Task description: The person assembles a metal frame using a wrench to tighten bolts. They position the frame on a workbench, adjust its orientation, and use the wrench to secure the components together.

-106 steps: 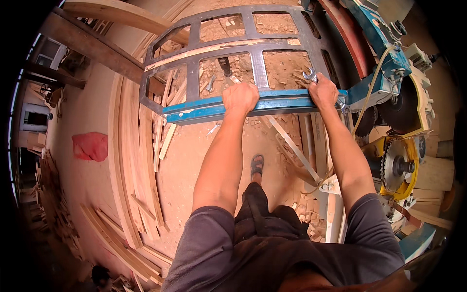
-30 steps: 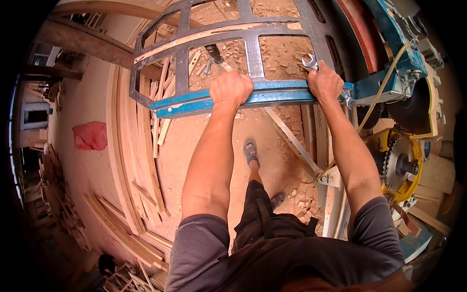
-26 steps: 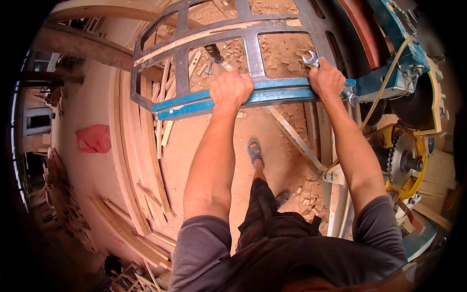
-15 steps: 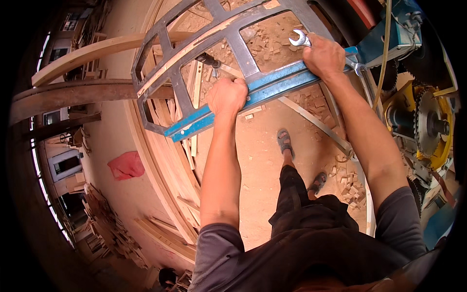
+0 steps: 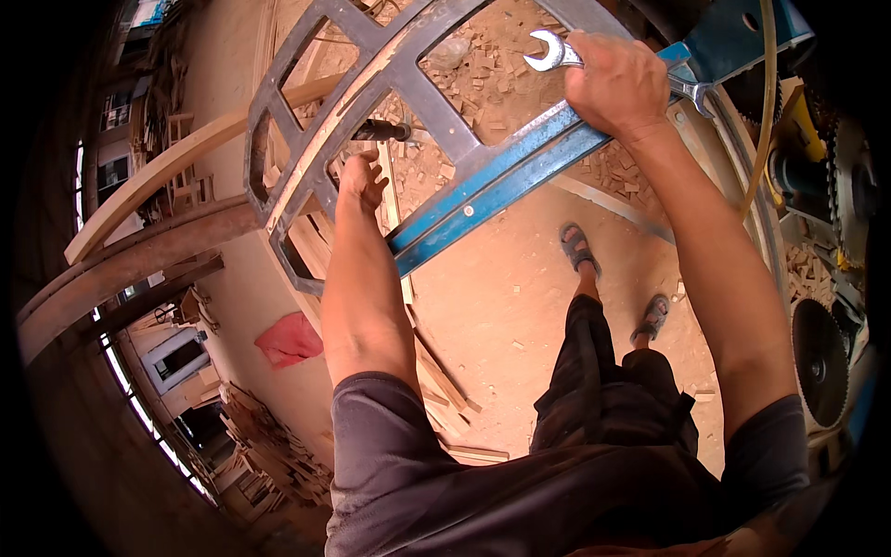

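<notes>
A double open-ended wrench (image 5: 554,52) is gripped in my right hand (image 5: 617,85), its two jaws showing on either side of the fist. That fist lies over the far right part of a blue metal rail (image 5: 469,211). The rail runs along the near edge of a grey metal frame (image 5: 436,116) with large cut-out openings. A thin wooden strip (image 5: 343,111) lies along the frame. My left hand (image 5: 362,183) is off the rail, over the frame's left part, its fingers loosely bent and apart with nothing seen in them. Just beyond it is a dark cylindrical part (image 5: 380,130).
Toothed circular saw blades (image 5: 819,364) stand at the right, near my right arm. A yellowish hose (image 5: 767,111) hangs there. Wood offcuts (image 5: 492,88) litter the floor beneath the frame. Long curved timbers (image 5: 158,181) extend at the left, and a red cloth-like piece (image 5: 290,341) lies on the floor.
My left hand has let go of the blue rail and moved left and away from me, its fist loosening. My right hand still holds the wrench. The view has shifted.
</notes>
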### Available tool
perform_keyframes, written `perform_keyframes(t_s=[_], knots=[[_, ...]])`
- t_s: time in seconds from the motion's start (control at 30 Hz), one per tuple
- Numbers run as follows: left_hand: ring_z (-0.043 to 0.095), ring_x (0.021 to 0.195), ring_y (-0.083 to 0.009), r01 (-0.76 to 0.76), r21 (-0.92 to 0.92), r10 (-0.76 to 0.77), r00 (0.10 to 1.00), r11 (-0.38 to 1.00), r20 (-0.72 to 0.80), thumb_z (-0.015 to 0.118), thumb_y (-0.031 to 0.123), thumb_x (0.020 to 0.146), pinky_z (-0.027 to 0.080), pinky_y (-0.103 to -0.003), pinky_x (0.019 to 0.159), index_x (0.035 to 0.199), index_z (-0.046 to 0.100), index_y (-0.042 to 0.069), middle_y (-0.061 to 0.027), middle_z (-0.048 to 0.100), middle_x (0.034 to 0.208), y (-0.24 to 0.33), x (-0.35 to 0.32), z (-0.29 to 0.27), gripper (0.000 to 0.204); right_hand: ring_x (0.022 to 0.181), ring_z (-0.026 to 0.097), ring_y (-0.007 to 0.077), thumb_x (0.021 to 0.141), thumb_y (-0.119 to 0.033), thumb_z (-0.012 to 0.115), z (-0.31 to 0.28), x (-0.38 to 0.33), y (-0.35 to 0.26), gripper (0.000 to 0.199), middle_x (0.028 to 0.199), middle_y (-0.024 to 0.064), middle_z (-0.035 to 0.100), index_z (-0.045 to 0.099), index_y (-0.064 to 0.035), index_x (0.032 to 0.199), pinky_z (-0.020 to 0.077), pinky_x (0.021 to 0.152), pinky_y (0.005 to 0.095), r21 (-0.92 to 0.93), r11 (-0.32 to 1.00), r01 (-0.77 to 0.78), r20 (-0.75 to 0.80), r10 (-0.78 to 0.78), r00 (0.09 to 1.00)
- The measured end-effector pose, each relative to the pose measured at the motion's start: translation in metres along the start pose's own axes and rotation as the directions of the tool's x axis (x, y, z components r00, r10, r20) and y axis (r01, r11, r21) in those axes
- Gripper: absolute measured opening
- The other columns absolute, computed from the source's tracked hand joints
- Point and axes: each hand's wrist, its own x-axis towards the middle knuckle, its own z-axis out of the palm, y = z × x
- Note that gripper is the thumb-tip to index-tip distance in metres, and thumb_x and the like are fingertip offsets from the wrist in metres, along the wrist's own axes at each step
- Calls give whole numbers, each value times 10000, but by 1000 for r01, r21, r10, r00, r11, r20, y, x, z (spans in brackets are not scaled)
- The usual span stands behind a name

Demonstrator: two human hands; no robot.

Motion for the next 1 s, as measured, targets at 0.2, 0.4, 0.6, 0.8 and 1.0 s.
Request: perform_keyframes(t_s=[0.2,0.4,0.6,0.8,1.0], knots=[[597,1233,-288,-118,598,5,982,793,187,525,217,1013,440,-458,1073,1452,478,-25,-162,553,1458,38,-24,39,504,814,694,357,745,-219,622,0,6,-6,211,862,114,725,718,-139,915,549,766,466,-11,998,-55,-12,55,998],[675,1086,-328,-341,596,105,913,727,394,517,555,1024,479,-428,956,1228,683,-58,-193,724,1188,-2,-134,36,667,809,716,400,719,-282,665,-14,2,-12,259,810,222,719,755,-66,828,564,789,489,-112,979,-170,79,179,981],[616,1000,-521,-388,887,399,876,250,271,327,548,1047,462,-521,912,888,704,-72,-358,657,953,-28,-181,41,743,805,722,401,708,-241,663,-23,-14,-18,245,809,230,716,758,-45,819,577,757,490,4,988,-152,44,152,987],[608,1017,-521,-439,872,433,843,215,318,340,449,1035,450,-520,939,922,699,-62,-365,648,1008,-44,-193,48,635,837,731,396,725,-228,653,-43,-40,-8,250,834,237,721,770,-43,845,588,774,486,35,974,-223,102,219,970],[627,1057,-482,-383,888,486,844,255,225,369,458,1030,464,-478,960,1036,746,31,-307,683,1047,-75,-218,58,570,858,742,382,750,-216,635,-59,-69,3,253,840,223,733,785,-55,875,596,785,474,97,958,-270,131,256,958]])
